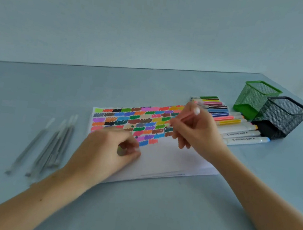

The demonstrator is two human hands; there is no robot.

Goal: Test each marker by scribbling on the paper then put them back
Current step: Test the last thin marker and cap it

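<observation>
A white sheet of paper [162,159] lies on the table, its far half filled with rows of coloured scribbles [136,120]. My right hand [195,133] grips a pink marker [189,116], tip down on the scribbled area, white end up. My left hand [109,149] rests on the paper's left part with fingers curled around a small cap-like piece [121,151], blurred. Capped coloured markers [217,111] lie in a row at the paper's far right corner, with thicker white-bodied markers [242,134] nearer.
A green mesh cup [254,98] and a black mesh cup [282,116] lie tipped on their sides at the right. Several grey pens [52,147] lie on the table at the left. The table's far edge meets a pale wall.
</observation>
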